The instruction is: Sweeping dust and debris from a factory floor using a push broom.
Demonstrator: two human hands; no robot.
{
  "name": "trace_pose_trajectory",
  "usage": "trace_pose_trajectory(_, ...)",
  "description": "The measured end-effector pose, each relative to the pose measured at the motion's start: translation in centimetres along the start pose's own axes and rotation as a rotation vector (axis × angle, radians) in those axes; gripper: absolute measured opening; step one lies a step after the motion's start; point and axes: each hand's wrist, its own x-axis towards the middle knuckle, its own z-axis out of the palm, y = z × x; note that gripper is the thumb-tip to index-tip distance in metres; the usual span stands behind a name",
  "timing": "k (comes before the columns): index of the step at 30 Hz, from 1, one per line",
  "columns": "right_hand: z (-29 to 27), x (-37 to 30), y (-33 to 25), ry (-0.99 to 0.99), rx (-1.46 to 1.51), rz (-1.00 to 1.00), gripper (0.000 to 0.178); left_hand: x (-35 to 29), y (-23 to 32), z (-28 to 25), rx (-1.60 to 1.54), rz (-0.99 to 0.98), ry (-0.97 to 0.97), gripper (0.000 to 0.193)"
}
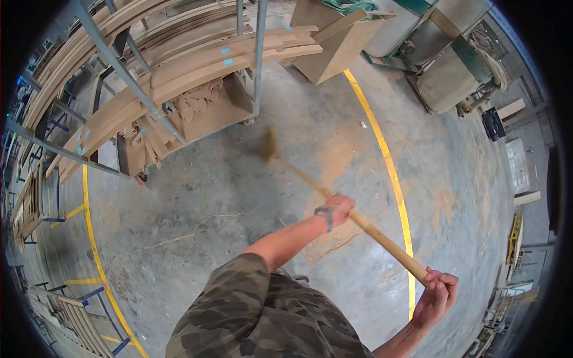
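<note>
A broom with a long bamboo handle (385,240) slants across the floor in front of me. My left hand (341,209), with a wristwatch (325,218) on its wrist, is wrapped round the handle near its middle. The handle's upper end is gripped by my right hand (437,293), at the lower right. At the far end the yellowish broom head (270,145) is smeared by motion, close to the floor. Light brown sawdust (341,156) lies in patches on the grey concrete floor (179,206), between the broom and a yellow line.
A metal rack (258,59) with long wooden boards (209,67) stands at upper left. Below it is a wheeled cart (230,122) with wood offcuts. Yellow lines (387,156) cross the floor. A large wooden box (340,51) and machinery (450,83) stand at upper right.
</note>
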Motion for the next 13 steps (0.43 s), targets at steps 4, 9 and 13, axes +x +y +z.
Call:
trace_pose_trajectory(4,4.1,-1.7,-0.9,-0.151,-0.326,-0.213,0.007,5.2,0.8,-0.3,-0.034,0.273,0.035,0.005)
trace_pose_trajectory(9,-5.3,-3.7,-7.0,-0.003,-0.225,-0.38,0.024,2.4,12.4,-0.8,-0.116,0.504,-0.01,0.003)
trace_pose_trajectory(13,-15.3,-7.3,-8.4,0.227,0.156,-0.176,0.053,-2.9,15.4,1.4,-0.057,0.426,-0.458,0.006)
